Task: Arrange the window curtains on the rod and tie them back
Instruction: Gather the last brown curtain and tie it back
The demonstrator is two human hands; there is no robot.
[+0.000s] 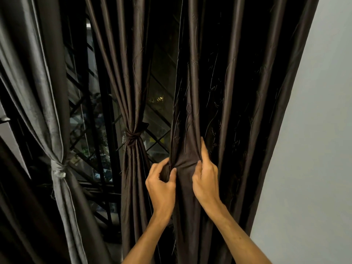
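Pinches the edge of the loose brown curtain (228, 92) with the left hand (162, 180), fingers curled round a fold, near 6 o'clock in the view. Bunches the same cloth just beside it with the right hand (205, 181), thumb raised, fingers closed on the fabric. Hangs untied from 12 to 3 o'clock, beside the pale wall (323, 130). Toward 9 o'clock of the hands: a second brown curtain (131, 92) knotted by its tie (131, 138), then a grey curtain (38, 92), also tied, before the window grille (85, 130).

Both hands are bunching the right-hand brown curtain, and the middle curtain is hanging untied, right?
Not quite: the head view shows the middle curtain already tied with a knotted band. The left hand and right hand do grip the right-hand brown curtain.
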